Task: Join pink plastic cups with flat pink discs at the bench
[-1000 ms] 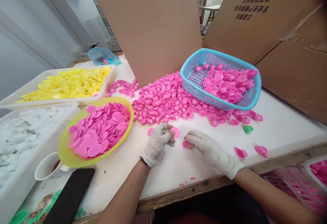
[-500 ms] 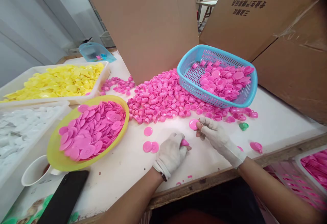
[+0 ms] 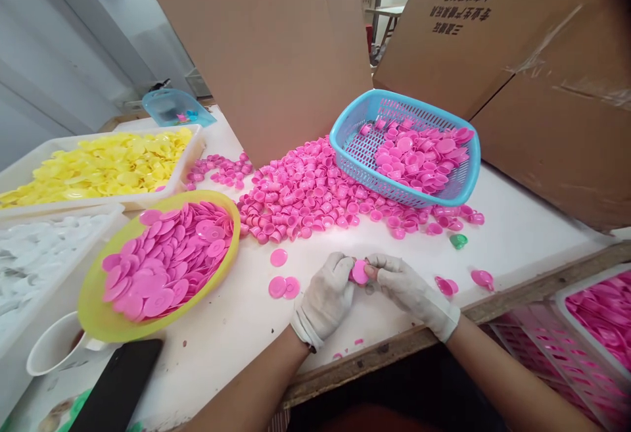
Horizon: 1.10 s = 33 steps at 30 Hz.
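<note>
My two gloved hands meet low over the white table. Between the fingertips of my right hand (image 3: 414, 290) is a pink toy saucer (image 3: 361, 272), its flat face turned towards me. My left hand (image 3: 323, 300) is closed on a small pink piece, mostly hidden behind the saucer, and its fingertips meet the saucer's left edge. I cannot tell whether the two pieces are joined. Left of my hands lie several loose pink saucers (image 3: 279, 258). Beyond them spreads a heap of pink toy cups (image 3: 305, 189).
A blue basket (image 3: 335, 139) of pink pieces rests on the heap's right side. To the left stand a yellow bowl (image 3: 89, 327) of saucers, trays of yellow pieces (image 3: 113, 162) and white pieces (image 3: 39, 248), a white mug (image 3: 42, 353) and a black phone (image 3: 121, 386). Cardboard boxes (image 3: 276, 44) rise behind.
My right hand has brought the pink saucer left and down to my left hand. The fingers of both hands now meet around it. The view has shifted slightly.
</note>
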{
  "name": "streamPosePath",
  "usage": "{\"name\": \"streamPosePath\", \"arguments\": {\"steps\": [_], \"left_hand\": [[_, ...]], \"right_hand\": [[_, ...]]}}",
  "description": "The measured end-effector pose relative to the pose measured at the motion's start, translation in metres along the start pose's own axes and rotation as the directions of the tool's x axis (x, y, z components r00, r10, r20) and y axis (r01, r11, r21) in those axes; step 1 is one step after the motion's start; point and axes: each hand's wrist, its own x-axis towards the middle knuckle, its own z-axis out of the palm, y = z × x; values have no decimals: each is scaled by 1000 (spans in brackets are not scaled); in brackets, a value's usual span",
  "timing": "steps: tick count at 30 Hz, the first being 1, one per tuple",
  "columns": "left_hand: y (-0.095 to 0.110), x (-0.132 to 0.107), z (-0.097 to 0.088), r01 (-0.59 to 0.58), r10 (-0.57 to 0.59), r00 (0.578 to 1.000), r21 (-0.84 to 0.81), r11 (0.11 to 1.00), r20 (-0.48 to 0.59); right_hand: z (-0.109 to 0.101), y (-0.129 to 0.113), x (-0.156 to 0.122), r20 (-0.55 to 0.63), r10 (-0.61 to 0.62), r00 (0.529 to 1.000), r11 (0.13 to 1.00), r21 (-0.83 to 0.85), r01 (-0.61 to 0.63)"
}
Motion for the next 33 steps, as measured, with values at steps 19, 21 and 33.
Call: {"name": "streamPosePath", "arguments": {"steps": [19, 21, 33], "left_hand": [[-2, -1, -12, 403, -390, 914, -352, 845, 110], [2, 1, -11, 555, -488, 830, -478, 681, 269], [-2, 24, -7, 771, -522, 635, -512, 379, 570]], "right_hand": [[-13, -1, 0, -223, 120, 967, 982, -115, -148], [-7, -4, 2, -159, 143, 977, 973, -160, -168], [-4, -20, 22, 102, 391, 915, 890, -294, -348]]}}
